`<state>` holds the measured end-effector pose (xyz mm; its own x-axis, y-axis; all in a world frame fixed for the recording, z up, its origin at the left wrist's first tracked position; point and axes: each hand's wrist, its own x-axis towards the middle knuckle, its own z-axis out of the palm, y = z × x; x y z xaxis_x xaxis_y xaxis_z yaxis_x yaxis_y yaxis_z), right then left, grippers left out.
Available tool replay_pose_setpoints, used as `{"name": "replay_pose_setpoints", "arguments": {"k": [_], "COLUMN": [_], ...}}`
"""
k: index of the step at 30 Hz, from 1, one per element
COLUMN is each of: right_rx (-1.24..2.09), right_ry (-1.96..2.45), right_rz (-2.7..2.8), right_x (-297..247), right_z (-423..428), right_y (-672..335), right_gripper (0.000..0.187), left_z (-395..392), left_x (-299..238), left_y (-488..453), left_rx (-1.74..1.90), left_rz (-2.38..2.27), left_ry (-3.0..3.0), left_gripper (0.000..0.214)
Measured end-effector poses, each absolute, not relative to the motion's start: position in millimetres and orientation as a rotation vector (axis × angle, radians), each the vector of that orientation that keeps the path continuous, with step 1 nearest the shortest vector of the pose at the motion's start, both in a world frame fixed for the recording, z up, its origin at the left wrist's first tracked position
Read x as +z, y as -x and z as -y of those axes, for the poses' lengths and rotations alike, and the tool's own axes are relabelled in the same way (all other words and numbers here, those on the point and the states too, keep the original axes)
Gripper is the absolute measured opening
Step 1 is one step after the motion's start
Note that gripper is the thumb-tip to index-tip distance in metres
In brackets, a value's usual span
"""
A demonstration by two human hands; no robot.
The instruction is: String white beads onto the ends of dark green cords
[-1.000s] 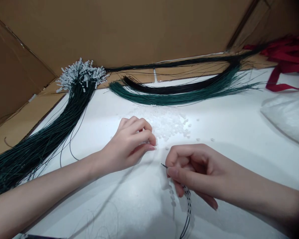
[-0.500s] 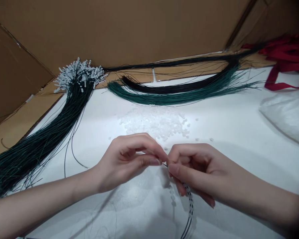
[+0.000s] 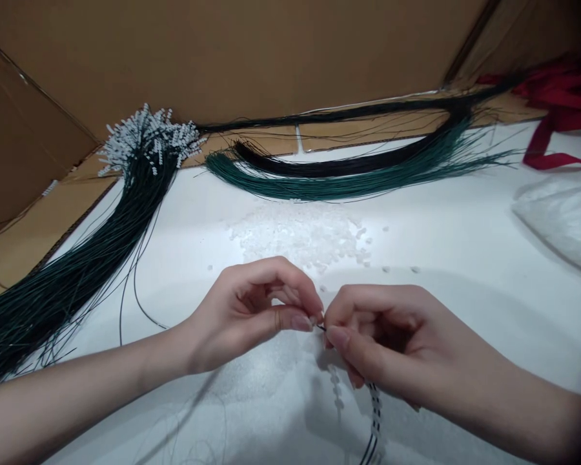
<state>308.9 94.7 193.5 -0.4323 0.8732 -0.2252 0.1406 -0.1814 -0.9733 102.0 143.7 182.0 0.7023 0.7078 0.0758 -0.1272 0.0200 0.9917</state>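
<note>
My left hand point(image 3: 264, 316) is closed in a pinch, with a tiny whitish bead point(image 3: 314, 320) at its fingertips. Close beside it, my right hand point(image 3: 392, 339) pinches a dark wire point(image 3: 321, 328), whose short end reaches the left fingertips. Below the right hand hangs a doubled length of the wire, strung with pale beads point(image 3: 376, 407) and running down out of view. Behind both hands, many loose translucent white beads point(image 3: 297, 236) lie spread on the white surface.
On the left lies a thick bundle of dark green wires point(image 3: 91, 261) with white beaded tips point(image 3: 148, 139). Bare green wires point(image 3: 329, 185) and black wires point(image 3: 329, 168) lie behind the beads. Red ribbon point(image 3: 556, 126) and a clear plastic bag point(image 3: 564, 210) are at right. Cardboard walls point(image 3: 271, 58) rise behind.
The hands stay nearly in place. My right hand has shifted slightly right and down, and a little more wire shows between the fingertips. The whole view has shifted slightly.
</note>
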Motion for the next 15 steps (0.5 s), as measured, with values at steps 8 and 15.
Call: {"name": "replay_pose_setpoints", "arguments": {"k": [8, 15], "right_rx": [1.716, 1.711], "right_ry": [1.222, 1.227], "right_rz": [1.533, 1.535], "right_x": [195.2, 195.2], "right_z": [-92.2, -94.7], "right_y": [-310.7, -310.4], "right_gripper": [0.010, 0.010], "left_z": [-143.6, -143.4], "left_x": [182.8, 184.0], "left_y": [-103.8, -105.2], "left_rx": [0.710, 0.718], "left_rz": [-0.517, -0.542], "left_ry": [-1.392, -1.407], "left_gripper": [0.022, 0.023]}}
